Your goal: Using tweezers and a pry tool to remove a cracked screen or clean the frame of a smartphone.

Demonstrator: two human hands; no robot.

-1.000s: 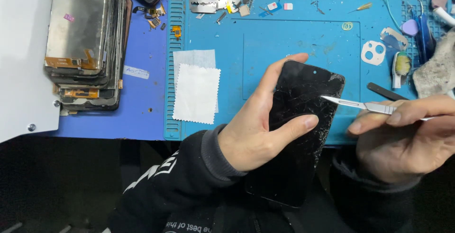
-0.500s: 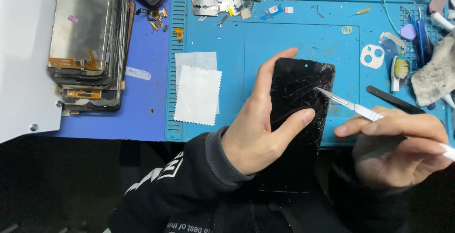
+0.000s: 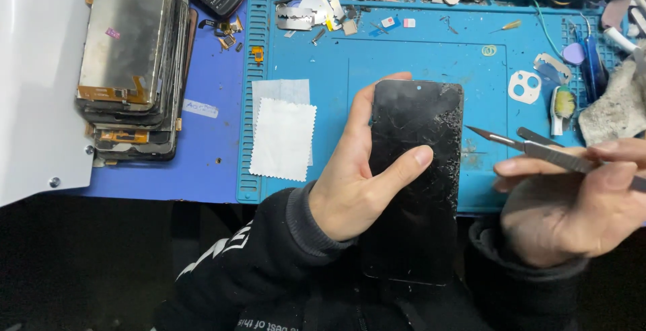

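cracked phone (image 3: 420, 169): upright over blue mat (image 3: 417, 55), long axis toward the person | left hand (image 3: 356, 183) clasps its left edge | right hand (image 3: 572, 196) pinches scalpel (image 3: 531, 144), tip just right of phone, apart

bare mat (image 3: 417, 55) centre – parts clutter (image 3: 336, 1) behind, screen stack (image 3: 131, 68) left

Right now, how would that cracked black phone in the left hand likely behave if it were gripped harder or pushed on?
The phone is probably stiff, being a flat slab. Its glass looks fragile: cracks spread along the right side, so pressure there may shed splinters. The glossy face may be slippery, though the left hand wraps its edge with the thumb across it.
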